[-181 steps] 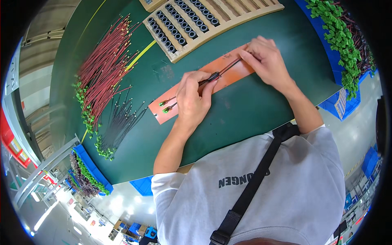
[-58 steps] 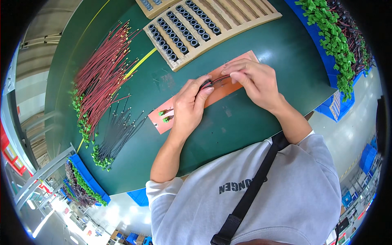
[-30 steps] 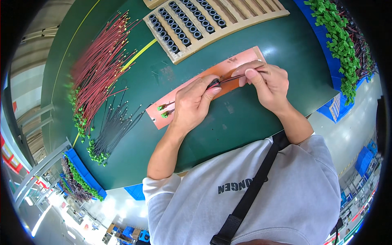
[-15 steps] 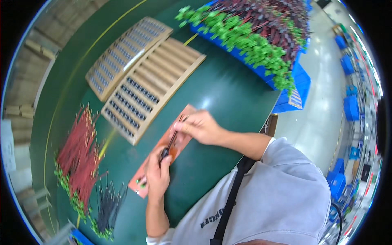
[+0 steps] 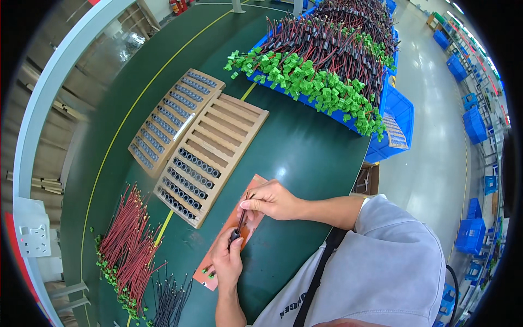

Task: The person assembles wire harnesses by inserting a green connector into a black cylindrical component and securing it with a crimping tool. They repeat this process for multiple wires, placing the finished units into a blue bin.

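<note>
My left hand (image 5: 227, 259) is closed on a short black cylinder (image 5: 235, 235), a sleeve or core, with thumb and fingers around it. Thin dark red and black wires (image 5: 240, 219) run from this cylinder up to my right hand (image 5: 272, 200). The right thumb and fingertips pinch the wires close to their ends. Beneath both hands a long orange-pink board (image 5: 216, 256) lies slantwise on the green table (image 5: 305, 240). Small green connectors (image 5: 209, 272) show at its near end, beside my left wrist. The palms hide part of the wires.
Left of the hands are a wooden slotted tray (image 5: 231, 177) holding rows of black rings and a second filled tray (image 5: 169, 117). Red wires (image 5: 128, 240) and black wires (image 5: 170, 302) lie in bunches at near left. Blue bins (image 5: 354, 122) hold finished-looking wire bundles at far right.
The whole view has shifted, so the table and hands sit lower in the picture. Both hands keep their hold on the wires and the black cylinder.
</note>
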Available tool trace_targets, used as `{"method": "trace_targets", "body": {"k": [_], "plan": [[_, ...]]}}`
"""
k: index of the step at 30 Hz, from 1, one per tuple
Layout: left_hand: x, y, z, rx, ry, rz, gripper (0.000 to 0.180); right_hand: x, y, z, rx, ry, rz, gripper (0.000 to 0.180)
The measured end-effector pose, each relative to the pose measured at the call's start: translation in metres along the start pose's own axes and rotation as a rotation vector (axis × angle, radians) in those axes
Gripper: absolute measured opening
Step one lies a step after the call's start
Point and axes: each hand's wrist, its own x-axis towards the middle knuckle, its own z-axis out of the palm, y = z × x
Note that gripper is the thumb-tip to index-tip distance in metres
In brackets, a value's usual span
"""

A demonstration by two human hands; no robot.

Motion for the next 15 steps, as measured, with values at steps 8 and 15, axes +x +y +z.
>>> {"method": "trace_targets", "body": {"k": [8,15], "plan": [[0.001,0.012,0.004,0.053,0.032,0.071,0.021,-0.001,-0.003,-0.002,0.027,-0.026,0.139,0.028],[-0.004,0.006,0.001,0.042,-0.008,-0.023,0.021,-0.002,-0.003,-0.002,0.096,-0.028,0.169,0.026]]}}
